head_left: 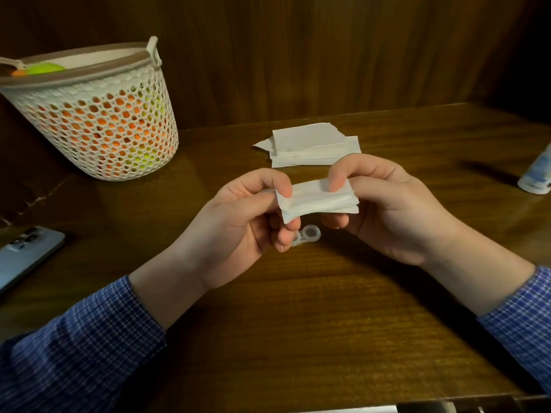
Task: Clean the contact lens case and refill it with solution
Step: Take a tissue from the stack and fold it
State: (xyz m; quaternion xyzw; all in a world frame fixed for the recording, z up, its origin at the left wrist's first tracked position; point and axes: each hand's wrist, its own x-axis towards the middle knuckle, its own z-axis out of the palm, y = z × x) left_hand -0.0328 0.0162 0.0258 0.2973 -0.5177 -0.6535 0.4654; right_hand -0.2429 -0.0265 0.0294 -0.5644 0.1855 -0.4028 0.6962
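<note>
A folded white tissue (319,201) is held above the wooden table between both hands. My left hand (238,225) pinches its left end with thumb and fingers. My right hand (387,204) pinches its right end, thumb on top. Below the tissue, a clear contact lens case (307,235) lies on the table, partly hidden behind my left fingers. One open round well of it shows. A white solution bottle (536,177) lies at the right edge, cut off by the frame.
A stack of white tissues (310,147) lies behind my hands. A white mesh basket (98,120) with orange and green contents stands at the back left. A phone (24,254) lies face down at the left edge. A wooden wall closes the back.
</note>
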